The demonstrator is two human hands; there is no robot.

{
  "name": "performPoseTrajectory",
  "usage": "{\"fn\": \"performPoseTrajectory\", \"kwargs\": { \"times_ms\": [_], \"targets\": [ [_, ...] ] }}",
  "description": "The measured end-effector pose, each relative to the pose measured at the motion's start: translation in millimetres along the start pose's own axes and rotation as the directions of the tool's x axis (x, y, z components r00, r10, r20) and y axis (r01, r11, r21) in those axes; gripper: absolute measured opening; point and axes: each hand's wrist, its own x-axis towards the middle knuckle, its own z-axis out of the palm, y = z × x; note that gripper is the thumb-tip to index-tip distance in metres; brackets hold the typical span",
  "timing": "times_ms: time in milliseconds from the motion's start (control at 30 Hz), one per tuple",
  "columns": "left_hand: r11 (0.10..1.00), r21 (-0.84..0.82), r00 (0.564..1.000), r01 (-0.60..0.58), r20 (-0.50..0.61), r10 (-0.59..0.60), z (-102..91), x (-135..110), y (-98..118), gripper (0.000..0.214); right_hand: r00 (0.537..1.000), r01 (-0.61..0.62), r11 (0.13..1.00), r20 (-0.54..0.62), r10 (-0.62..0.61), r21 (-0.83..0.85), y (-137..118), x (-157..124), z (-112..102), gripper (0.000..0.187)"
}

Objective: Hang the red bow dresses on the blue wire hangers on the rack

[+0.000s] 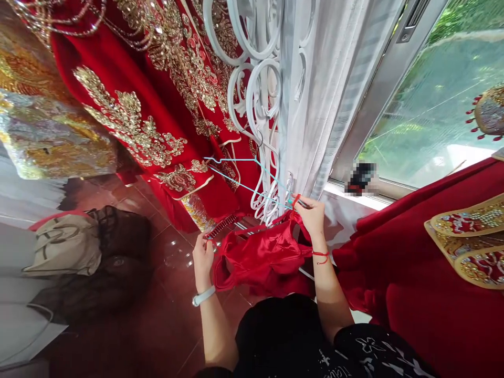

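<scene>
A red satin dress (263,252) is stretched out low in front of my body, between my two hands. My right hand (314,215) is closed around the end of a light blue wire hanger (244,184) and a red strap of the dress. The hanger's other end and hook point away toward the white scrollwork. On the other side, my left hand (203,257) pinches a ribbed red strip (222,226) along the dress's edge. Its fingertips are partly hidden.
A white scrollwork metal stand (262,84) rises ahead, beside a white curtain (334,68) and a window (425,105). Red gowns with gold embroidery (137,121) hang at left. Bags (74,244) lie on the left; another red garment (429,262) hangs at right.
</scene>
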Motion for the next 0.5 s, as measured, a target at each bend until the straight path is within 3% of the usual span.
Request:
{"fn": "performPoseTrajectory", "kwargs": {
  "times_ms": [100,200,300,400,500],
  "targets": [
    [0.995,-0.055,0.996,0.087,0.030,-0.085,-9.0,-3.4,2.4,0.052,0.996,0.082,0.964,0.003,-0.084,-0.253,-11.0,1.8,-3.7,0.021],
    [0.956,-0.253,0.985,0.147,0.130,-0.117,-11.0,-5.2,6.6,0.068,0.982,0.185,0.917,0.046,-0.181,-0.354,-22.5,2.1,-13.0,0.025],
    [0.901,-0.397,0.970,0.174,0.227,-0.087,-12.3,-3.9,9.9,0.083,0.961,0.277,0.891,0.107,-0.255,-0.360,-28.8,4.6,-24.0,0.042],
    [0.865,-0.481,0.965,0.141,0.262,-0.011,-16.1,3.6,13.9,0.107,0.921,0.390,0.837,0.167,-0.353,-0.383,-26.0,16.1,-34.9,0.030],
    [0.841,-0.538,0.975,0.052,0.209,0.074,-19.9,18.5,25.8,0.133,0.883,0.466,0.784,0.156,-0.443,-0.411,-20.4,37.3,-46.6,0.023]
  ]
}}
